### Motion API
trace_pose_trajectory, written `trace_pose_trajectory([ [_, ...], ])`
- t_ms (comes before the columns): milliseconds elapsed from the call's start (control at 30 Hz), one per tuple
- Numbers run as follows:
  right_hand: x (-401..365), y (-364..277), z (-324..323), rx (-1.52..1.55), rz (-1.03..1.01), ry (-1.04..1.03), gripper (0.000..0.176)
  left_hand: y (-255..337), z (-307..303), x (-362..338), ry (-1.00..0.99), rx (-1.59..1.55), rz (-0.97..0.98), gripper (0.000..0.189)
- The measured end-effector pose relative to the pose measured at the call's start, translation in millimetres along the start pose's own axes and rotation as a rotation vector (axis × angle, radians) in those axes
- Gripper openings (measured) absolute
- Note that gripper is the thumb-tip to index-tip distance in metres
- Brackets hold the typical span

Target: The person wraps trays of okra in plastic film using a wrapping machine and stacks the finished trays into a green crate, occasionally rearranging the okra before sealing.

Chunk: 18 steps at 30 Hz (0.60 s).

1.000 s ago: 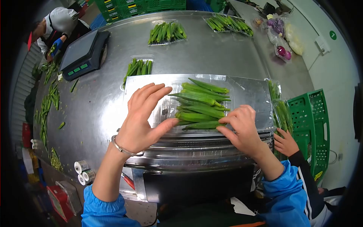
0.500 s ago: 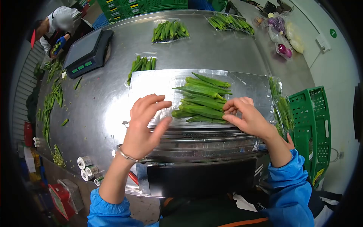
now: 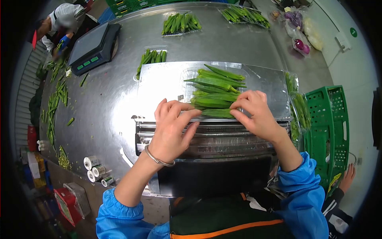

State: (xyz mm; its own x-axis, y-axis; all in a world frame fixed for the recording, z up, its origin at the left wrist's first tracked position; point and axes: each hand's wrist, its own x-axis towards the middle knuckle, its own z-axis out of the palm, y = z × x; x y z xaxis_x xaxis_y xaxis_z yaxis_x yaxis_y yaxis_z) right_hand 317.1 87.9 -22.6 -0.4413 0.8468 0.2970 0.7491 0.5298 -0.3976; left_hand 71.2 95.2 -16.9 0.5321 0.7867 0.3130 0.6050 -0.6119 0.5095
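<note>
A pile of green okra lies in a clear plastic tray on a flat metal plate in front of me. My right hand has its thumb and fingers closed at the right end of the nearest okra pod. At that pod's left end is my left hand, its fingertips at the tip and its thumb held apart, lower down. A bracelet circles my left wrist. Metal rollers run just below the plate, on my side.
Other okra packs stand farther back. A digital scale sits at left, with loose okra beyond it. Label rolls lie front left. A green crate borders the right. A co-worker handles okra back left; another person's hand shows lower right.
My left hand has moved right and reached the near okra. My right hand has stayed at the pods' right end. The view has shifted slightly, and another person's hand now appears at lower right.
</note>
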Motion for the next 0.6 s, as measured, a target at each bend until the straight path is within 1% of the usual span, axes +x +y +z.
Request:
trace_pose_trajectory([
  [67, -5.0, -3.7, -8.9, 0.054, 0.087, -0.027, 0.018, 1.1, 2.2, -4.1, -0.016, 0.034, 0.005, 0.023],
  [100, -7.3, -4.4, -8.5, 0.049, 0.086, -0.027, 0.018, 2.1, 4.6, -4.8, 0.009, 0.04, 0.018, 0.023],
  [167, -12.8, -8.4, -1.9, -0.098, 0.014, -0.033, 0.017, 3.6, 9.6, -4.3, 0.021, 0.014, 0.02, 0.023],
  [200, -12.6, -10.4, -2.8, -0.097, 0.01, -0.027, 0.017, 4.8, 9.5, -3.2, 0.031, -0.011, 0.027, 0.023],
  [267, -10.6, -10.6, -8.2, -0.012, 0.012, -0.056, 0.016, 8.8, 2.6, -1.0, 0.046, -0.007, 0.034, 0.022],
  [300, -8.5, -10.9, -13.6, -0.016, 0.009, -0.054, 0.016, 10.6, -5.6, -1.4, 0.053, -0.004, 0.026, 0.021],
  [367, -1.2, -10.3, -24.1, 0.081, 0.044, 0.026, 0.014, 9.3, -16.0, -4.6, 0.084, 0.007, -0.001, 0.02],
  [467, 18.4, 4.0, -15.3, 0.072, 0.022, 0.087, 0.014, 4.1, -18.7, -4.2, 0.114, 0.026, -0.034, 0.021],
  [500, 21.2, 11.7, -5.6, 0.075, 0.036, 0.025, 0.015, 3.9, -19.1, -4.0, 0.103, 0.012, -0.054, 0.02],
  [533, 21.6, 14.9, 0.7, 0.072, 0.036, 0.031, 0.015, 5.1, -21.6, -5.2, 0.104, 0.014, -0.049, 0.02],
  [600, 22.2, 18.5, 8.7, 0.067, 0.125, 0.001, 0.014, 6.9, -26.2, -12.8, 0.108, 0.02, -0.075, 0.019],
])
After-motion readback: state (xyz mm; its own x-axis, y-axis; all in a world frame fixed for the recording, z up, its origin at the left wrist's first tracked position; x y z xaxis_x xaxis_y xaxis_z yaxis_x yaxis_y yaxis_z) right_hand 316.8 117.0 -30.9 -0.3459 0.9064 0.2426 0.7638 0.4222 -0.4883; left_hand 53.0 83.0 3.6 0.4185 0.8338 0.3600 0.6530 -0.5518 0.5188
